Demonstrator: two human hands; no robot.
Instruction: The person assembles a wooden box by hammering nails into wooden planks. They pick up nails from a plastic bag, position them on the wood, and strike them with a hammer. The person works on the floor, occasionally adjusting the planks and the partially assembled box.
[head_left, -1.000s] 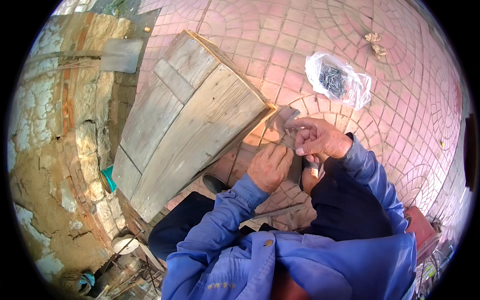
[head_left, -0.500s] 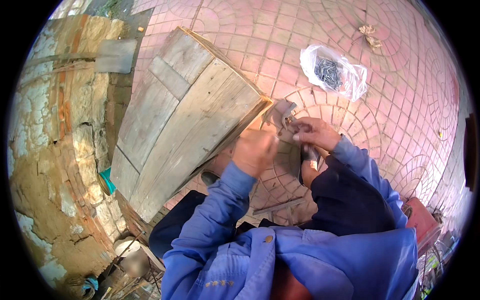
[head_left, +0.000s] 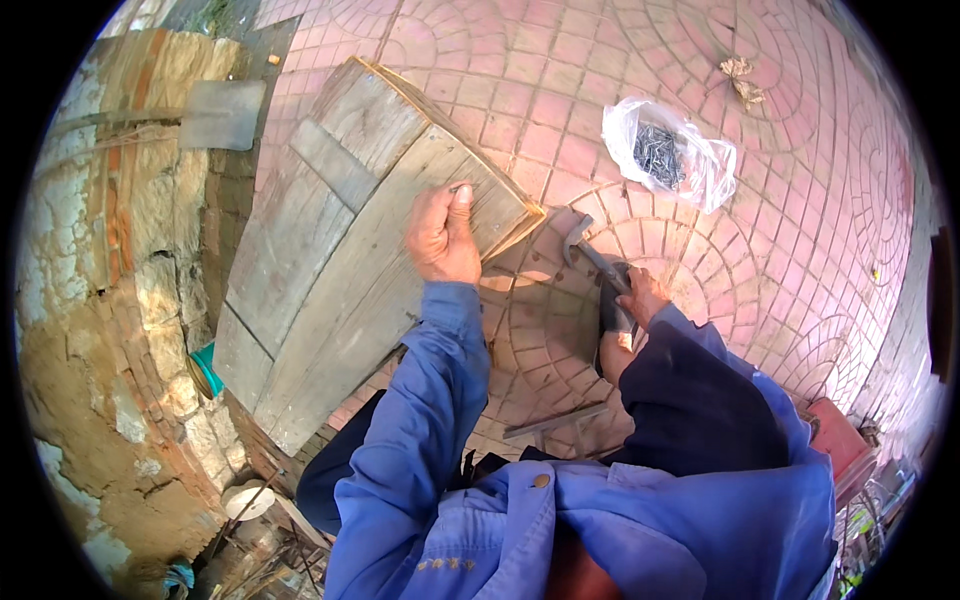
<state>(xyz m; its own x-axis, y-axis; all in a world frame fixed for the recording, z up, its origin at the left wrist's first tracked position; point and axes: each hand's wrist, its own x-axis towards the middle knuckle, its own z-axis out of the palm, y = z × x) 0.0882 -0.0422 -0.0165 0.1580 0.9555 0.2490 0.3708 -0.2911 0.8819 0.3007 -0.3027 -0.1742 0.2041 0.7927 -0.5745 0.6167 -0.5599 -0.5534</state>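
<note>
Here's the left hand (head_left: 445, 240) over the grey planks of the wooden box (head_left: 330, 290), thumb and forefinger pinched together on a small dark piece (head_left: 458, 187), too tiny to make out clearly, with boards stretching beneath and left of those fingers. Lower and to their right, the right hand (head_left: 645, 297) has its fingers curled round the hammer (head_left: 600, 262), whose curved head juts ahead and left of them, and well beyond those same fingers an open plastic bag (head_left: 717, 172) of dark nails (head_left: 657, 155) sits on the pink paving (head_left: 800, 250)!
</note>
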